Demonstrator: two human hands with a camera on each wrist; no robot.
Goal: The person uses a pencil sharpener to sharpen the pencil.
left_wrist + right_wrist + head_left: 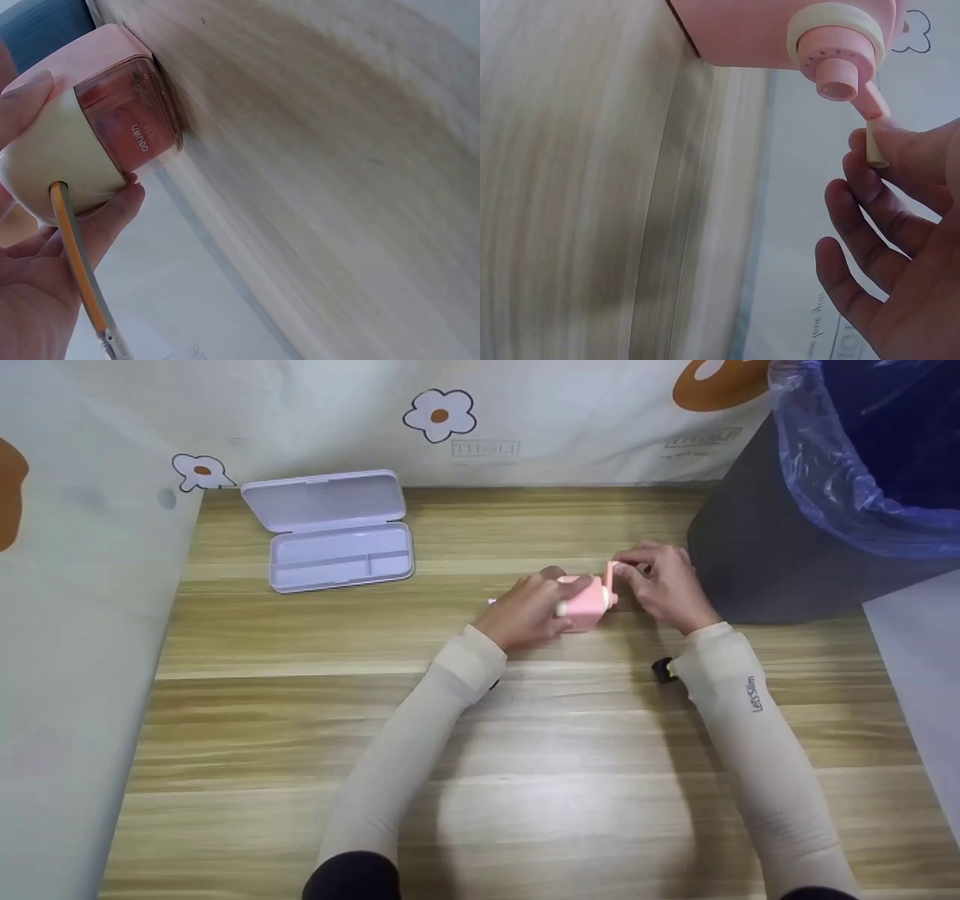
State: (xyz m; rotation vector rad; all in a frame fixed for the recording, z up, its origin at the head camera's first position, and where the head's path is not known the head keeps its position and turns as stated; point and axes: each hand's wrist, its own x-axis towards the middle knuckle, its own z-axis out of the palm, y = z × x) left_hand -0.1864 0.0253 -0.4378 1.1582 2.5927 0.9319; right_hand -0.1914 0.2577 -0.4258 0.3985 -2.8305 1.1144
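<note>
A pink and cream crank pencil sharpener [583, 606] rests on the wooden table, held by my left hand [527, 609], thumb and fingers around its body. In the left wrist view, a yellow-striped pencil [79, 259] sticks out of the hole in its cream front, beside a see-through shavings drawer [129, 112]. My right hand [666, 585] pinches the small cream knob [876, 146] at the end of the pink crank arm between thumb and index finger. The crank stands up, away from the table. The pencil's tip is hidden inside the sharpener.
An open pale lilac pencil case [341, 559] lies at the back left, lid raised toward the patterned wall covering [315, 412]. A dark grey bin [757, 532] with a blue bag [832, 487] stands close beyond my right hand.
</note>
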